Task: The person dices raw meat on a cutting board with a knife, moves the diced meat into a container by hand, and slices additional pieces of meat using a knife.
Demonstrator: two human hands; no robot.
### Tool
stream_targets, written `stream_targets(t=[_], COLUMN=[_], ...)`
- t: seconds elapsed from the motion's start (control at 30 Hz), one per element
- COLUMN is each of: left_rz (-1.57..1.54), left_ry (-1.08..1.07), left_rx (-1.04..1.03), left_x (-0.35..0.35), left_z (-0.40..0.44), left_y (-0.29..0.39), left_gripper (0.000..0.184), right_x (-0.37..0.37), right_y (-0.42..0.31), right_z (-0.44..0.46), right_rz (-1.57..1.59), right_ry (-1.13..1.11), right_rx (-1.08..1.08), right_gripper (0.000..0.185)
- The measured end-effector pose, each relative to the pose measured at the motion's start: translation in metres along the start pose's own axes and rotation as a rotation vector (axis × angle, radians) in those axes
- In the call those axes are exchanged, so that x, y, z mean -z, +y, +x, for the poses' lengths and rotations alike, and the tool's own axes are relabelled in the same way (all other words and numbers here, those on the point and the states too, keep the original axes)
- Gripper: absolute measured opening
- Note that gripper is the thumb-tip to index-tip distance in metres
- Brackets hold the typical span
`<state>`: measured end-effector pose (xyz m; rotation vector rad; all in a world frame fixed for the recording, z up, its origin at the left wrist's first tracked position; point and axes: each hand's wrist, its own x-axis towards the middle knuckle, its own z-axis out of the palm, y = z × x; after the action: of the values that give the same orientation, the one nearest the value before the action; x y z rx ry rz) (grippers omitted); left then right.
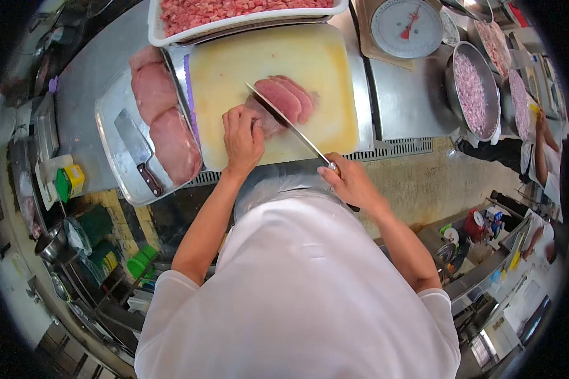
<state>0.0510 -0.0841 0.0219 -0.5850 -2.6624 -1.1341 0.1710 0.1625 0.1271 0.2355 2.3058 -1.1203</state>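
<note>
On a yellowed white cutting board (322, 57), my left hand (243, 142) presses curled fingers onto a piece of raw meat (269, 124), gripping its left side. My right hand (353, 182) is closed around the handle of a long knife (292, 128). The blade runs diagonally across the meat, its tip pointing up and left, just right of my left fingers. Beyond the blade lie pink meat slices (289, 96), overlapping one another. The blade partly covers the edge where the slices and the held piece meet.
Left of the board, a clear tray (112, 101) holds larger meat pieces (171, 142) and a cleaver (133, 139). A white tub (246, 28) of diced meat stands behind. To the right are a dial scale (407, 28) and a metal bowl (452, 79) of chopped onion. Another person's arm (540, 148) shows far right.
</note>
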Motion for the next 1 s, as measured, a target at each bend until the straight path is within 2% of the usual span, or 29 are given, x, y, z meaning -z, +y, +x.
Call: stream_targets(t=[0.1,0.3,0.43,0.5,0.7,0.9,1.0], left_rz=[0.016,0.074,0.041,0.025,-0.018,-0.007,-0.037], left_ry=[0.017,-0.031,-0.018,0.000,0.024,0.040,-0.007], left_rx=[0.019,0.043,0.033,0.042,0.064,0.020,0.047], left_x=[-0.002,-0.003,-0.006,-0.008,-0.014,-0.015,-0.014], left_z=[0.000,0.004,0.005,0.005,0.007,0.013,0.013], left_y=[0.002,0.005,0.001,0.001,-0.005,-0.018,-0.020], left_gripper=[0.026,0.031,0.033,0.035,0.028,0.026,0.028], right_x=[0.022,0.011,0.009,0.013,0.006,-0.023,-0.004], right_y=[-0.030,-0.031,-0.037,-0.047,-0.061,-0.046,-0.065], right_z=[-0.017,-0.041,-0.034,-0.025,0.031,0.071,0.067], right_rz=[0.045,-0.048,-0.136,-0.139,-0.117,-0.124,-0.023], right_ry=[0.028,0.069,0.041,-0.013,-0.049,0.080,-0.010], right_rx=[-0.018,0.112,0.038,-0.014,0.012,0.191,0.102], right_gripper=[0.038,0.040,0.030,0.030,0.033,0.033,0.035])
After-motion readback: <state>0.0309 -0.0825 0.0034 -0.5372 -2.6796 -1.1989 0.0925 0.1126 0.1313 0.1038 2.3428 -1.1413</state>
